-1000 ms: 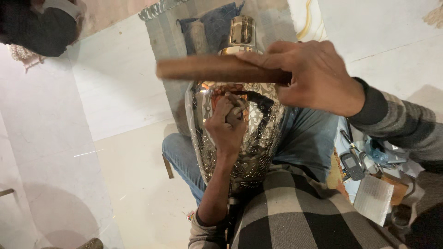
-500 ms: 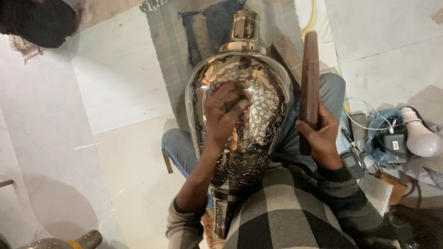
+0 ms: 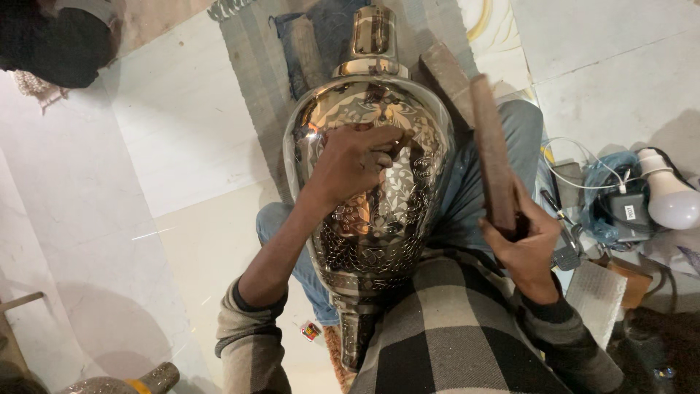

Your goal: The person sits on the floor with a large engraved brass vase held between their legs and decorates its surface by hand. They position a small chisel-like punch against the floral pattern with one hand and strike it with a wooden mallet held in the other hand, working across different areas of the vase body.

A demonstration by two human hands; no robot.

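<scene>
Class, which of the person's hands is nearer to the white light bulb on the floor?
Right. The right hand, gripping a wooden stick, is beside the light bulb; the left hand rests on the metal vase, farther away.

1. White light bulb [image 3: 669,198] at 3 o'clock, on the floor.
2. Blue plastic bag [image 3: 599,175] with white cable [image 3: 576,146], just beside the bulb.
3. Dark cloth bundle [image 3: 55,44] at 10 o'clock.
4. Metal vessel neck [image 3: 142,381] at 7 o'clock.

Hands [image 3: 357,164] on engraved metal vase [image 3: 375,190]
</scene>
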